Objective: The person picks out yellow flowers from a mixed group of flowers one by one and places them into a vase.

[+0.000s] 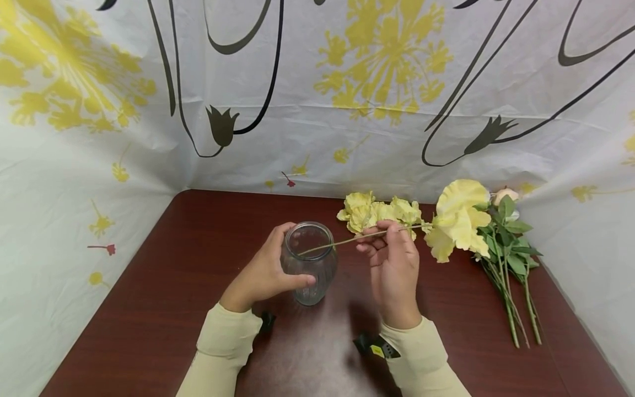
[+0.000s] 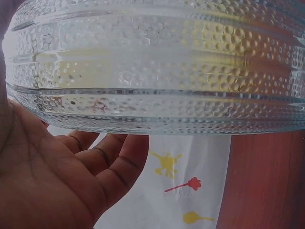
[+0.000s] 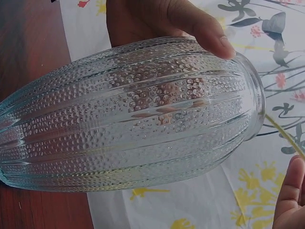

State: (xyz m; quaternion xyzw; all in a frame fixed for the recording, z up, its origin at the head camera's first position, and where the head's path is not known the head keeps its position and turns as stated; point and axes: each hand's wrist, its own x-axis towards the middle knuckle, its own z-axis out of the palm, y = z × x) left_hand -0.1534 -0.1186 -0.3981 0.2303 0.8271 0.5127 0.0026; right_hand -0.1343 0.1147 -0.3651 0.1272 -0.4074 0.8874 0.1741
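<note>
My left hand [image 1: 260, 273] grips a clear glass vase [image 1: 317, 278] around its upper body, the thumb on the near side. Bumpy dimples and ribs cover the vase's wall [image 3: 143, 105], which fills much of the right wrist view. To the right, my right hand [image 1: 397, 270] pinches the thin green stem of a yellow artificial-looking flower [image 1: 458, 220]. The stem's [image 1: 344, 241] free end reaches over the vase's rim into its mouth, while the bloom hangs out to the right. In the right wrist view, the stem [image 3: 286, 136] meets the vase mouth.
Behind the right hand, several yellow flowers [image 1: 364, 212] lie at the table's back edge. A bunch of leafy green stems [image 1: 511, 264] with a pale pink bloom [image 1: 506, 194] lies on the right. A white patterned sheet [image 1: 297, 110] surrounds the dark red-brown table [image 1: 163, 309].
</note>
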